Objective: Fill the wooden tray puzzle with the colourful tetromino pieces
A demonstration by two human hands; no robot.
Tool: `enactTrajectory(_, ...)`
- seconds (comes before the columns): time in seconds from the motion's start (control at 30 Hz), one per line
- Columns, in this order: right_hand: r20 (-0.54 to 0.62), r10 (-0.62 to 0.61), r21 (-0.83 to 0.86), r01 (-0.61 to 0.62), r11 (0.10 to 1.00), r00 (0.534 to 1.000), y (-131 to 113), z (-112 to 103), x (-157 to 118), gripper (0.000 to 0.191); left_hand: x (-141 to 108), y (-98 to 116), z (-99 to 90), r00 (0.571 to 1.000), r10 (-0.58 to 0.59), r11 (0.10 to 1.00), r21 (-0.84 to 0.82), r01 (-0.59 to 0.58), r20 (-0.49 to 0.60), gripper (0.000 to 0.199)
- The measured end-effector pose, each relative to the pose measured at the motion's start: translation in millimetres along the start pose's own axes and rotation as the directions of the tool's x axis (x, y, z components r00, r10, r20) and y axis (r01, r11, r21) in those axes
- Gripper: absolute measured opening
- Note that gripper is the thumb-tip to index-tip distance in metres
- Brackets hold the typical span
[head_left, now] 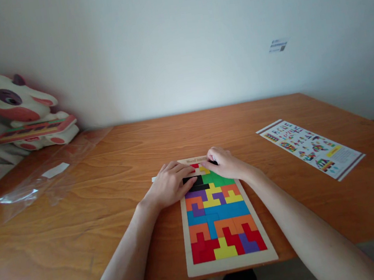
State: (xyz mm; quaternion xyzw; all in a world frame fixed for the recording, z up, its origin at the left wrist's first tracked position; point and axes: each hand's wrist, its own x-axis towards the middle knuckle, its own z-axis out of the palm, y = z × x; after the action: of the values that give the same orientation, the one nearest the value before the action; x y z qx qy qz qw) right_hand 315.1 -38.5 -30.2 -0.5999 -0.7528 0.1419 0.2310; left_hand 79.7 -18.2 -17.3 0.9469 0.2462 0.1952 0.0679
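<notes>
A wooden puzzle board [232, 263] filled with coloured block pieces lies lengthwise in front of me at the table's near edge. My left hand [171, 182] rests over its upper left part, fingers laid out flat and thumb beside a black piece [193, 184]. At the upper right, my right hand [224, 161] has its fingers curled together around a small black puzzle piece [214, 161], mostly hidden by the fingers. Near both hands are a green piece [218, 179] and a yellow piece [204, 170]. Something pale [153, 179] sticks out left of my left hand.
A printed pattern sheet [309, 148] lies on the wooden table [124, 241] to the right. Clear plastic wrapping [52, 172] is spread at the left. Behind it stands a cow-shaped toy keyboard [32, 108]. A wall [173, 44] bounds the table's far side.
</notes>
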Motion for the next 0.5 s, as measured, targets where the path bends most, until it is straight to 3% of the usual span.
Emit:
enactTrajectory(0.2,-0.042,-0.142,0.213,0.148,0.966,0.989,-2.7,-8.1,-1.6,0.023,-1.7,-4.2,-0.2,0.998,-0.028,1.000,0.013,0.028,-0.062,0.027)
enactTrajectory(0.37,0.045,-0.141,0.210,0.129,0.969,0.989,-3.8,-14.6,-3.5,0.012,-2.1,-4.4,-0.3,0.999,-0.005,1.000,0.012,0.006,-0.052,0.026)
enactTrajectory(0.5,0.027,-0.076,0.152,0.071,0.986,0.997,6.2,-11.6,-1.5,0.029,-2.5,-5.0,1.6,0.999,-0.013,1.000,0.026,0.014,-0.038,0.027)
